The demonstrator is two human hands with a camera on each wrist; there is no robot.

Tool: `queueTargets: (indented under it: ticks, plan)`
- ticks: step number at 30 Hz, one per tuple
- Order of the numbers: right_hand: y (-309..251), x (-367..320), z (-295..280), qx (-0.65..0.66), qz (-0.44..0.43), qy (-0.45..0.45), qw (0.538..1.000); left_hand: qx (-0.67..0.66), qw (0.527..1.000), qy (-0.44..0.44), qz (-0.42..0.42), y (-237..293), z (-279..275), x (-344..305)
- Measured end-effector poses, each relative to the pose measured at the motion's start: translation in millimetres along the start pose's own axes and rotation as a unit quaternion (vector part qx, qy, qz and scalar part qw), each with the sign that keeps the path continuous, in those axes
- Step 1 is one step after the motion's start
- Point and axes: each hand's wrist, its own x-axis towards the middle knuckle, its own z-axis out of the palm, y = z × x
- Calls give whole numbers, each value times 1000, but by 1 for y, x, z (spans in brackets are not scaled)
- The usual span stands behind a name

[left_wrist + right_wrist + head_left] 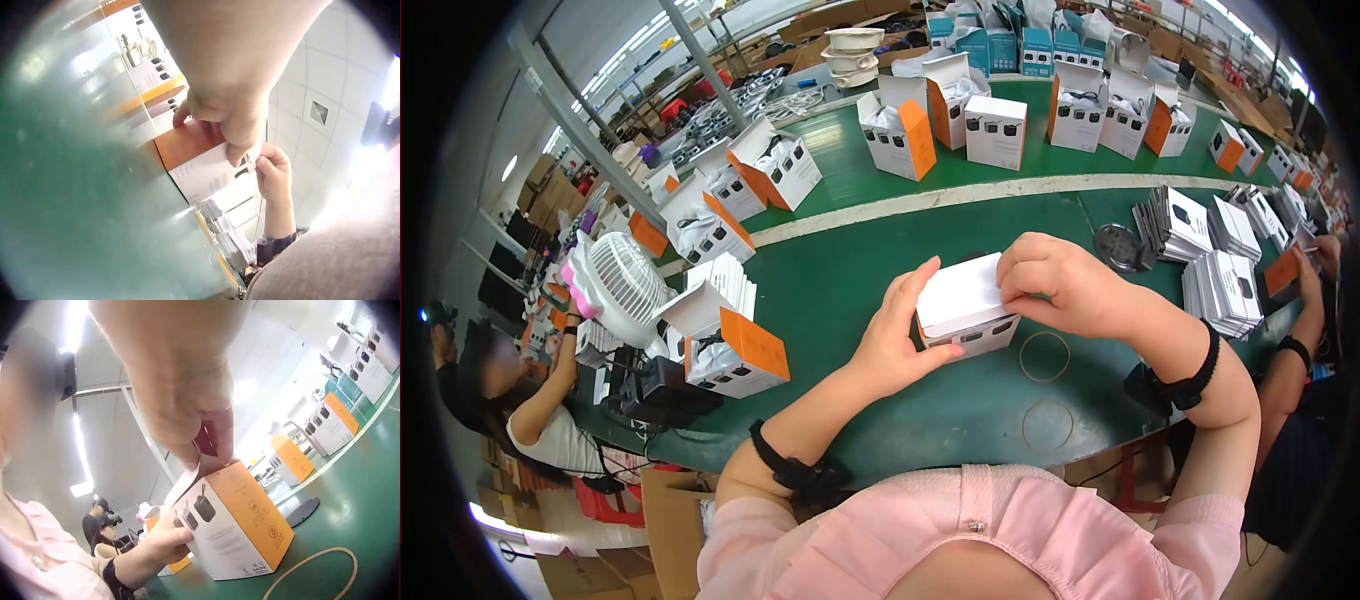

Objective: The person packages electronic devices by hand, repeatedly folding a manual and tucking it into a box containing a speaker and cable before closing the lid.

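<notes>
A white box with orange sides stands on the green table, its white top flap nearly down. The left hand grips it from the left, thumb on the printed front and fingers behind. With curled fingers, the right hand pinches the flap's edge at the right corner of the top. From the right wrist view, the flap is slightly raised above the box beneath the right fingertips. The left wrist view shows the left hand over the orange side. What lies inside the box is hidden.
An open box and a white fan stand at left. Stacked booklets and a black round dish are at right. Rubber bands lie near the front edge. More boxes line the back; people sit at both sides.
</notes>
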Motion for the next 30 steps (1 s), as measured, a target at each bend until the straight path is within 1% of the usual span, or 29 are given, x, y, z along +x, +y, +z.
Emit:
queueTargets:
  ticks: [4, 5, 7, 8, 9, 10, 11, 13, 15, 17, 19, 20, 21, 22, 23, 24, 25, 26, 27, 28, 29, 30]
  plan:
    - [-2, 4, 4, 26, 14, -16, 999, -21, 1000, -10, -13, -1, -1, 0]
    - [-3, 6, 3, 25, 12, -18, 999, -7, 1000, -14, -1, -2, -2, 1]
    - [-8, 6, 3, 14, 58, -13, 998, 5, 1000, -18, 5, -3, 0, 0]
    - [-6, 6, 7, 16, 58, -16, 998, -6, 1000, -11, 4, -4, 1, -1]
    - [-4, 5, 14, -12, 13, -21, 1000, -16, 1000, -4, 5, -6, 1, -1]
    - [-2, 8, 15, -47, -37, -23, 998, 1, 1000, 1, 27, -7, 1, -1]
    - [-15, 4, 12, -37, -19, -25, 999, 21, 998, 9, 55, -8, 0, -1]
    - [-15, -7, 22, -89, -47, -14, 995, -17, 999, 11, 32, -7, 2, -3]
    - [-10, -22, 38, -116, -73, 40, 990, -22, 1000, -8, 8, -2, 3, -4]
    - [-8, -26, 43, -152, -89, 51, 983, -32, 999, 3, 24, -2, 4, -2]
    - [-15, -24, 37, -142, -38, 13, 989, -42, 998, 13, 38, -6, 6, -1]
    - [-21, -21, 26, -90, -5, 3, 996, -84, 996, 33, 12, -11, 6, 3]
    - [-25, -22, 19, -98, -9, 7, 995, -127, 991, 50, -14, -16, 6, 9]
    - [-30, -28, 15, -72, 37, 104, 991, -196, 972, 107, -73, -19, 8, 20]
    - [-33, -36, 11, -44, 81, 199, 976, -234, 952, 178, -80, -28, 7, 35]
    - [-32, -46, 7, -38, 121, 228, 965, -257, 923, 239, -157, -23, 0, 56]
    - [-27, -58, 5, -18, 147, 241, 959, -220, 923, 273, -156, -33, -10, 76]
    - [-26, -64, 5, 1, 190, 253, 949, -132, 918, 329, -179, -57, -16, 98]
    - [-26, -73, 5, 18, 239, 268, 933, -43, 902, 390, -180, -59, -23, 117]
    - [-22, -80, 5, 11, 257, 276, 926, -37, 892, 414, -178, -61, -30, 135]
    - [-9, -85, 5, -30, 272, 276, 921, 36, 883, 439, -163, -87, -33, 154]
    - [4, -91, 3, -73, 290, 277, 913, 96, 872, 459, -142, -143, -39, 179]
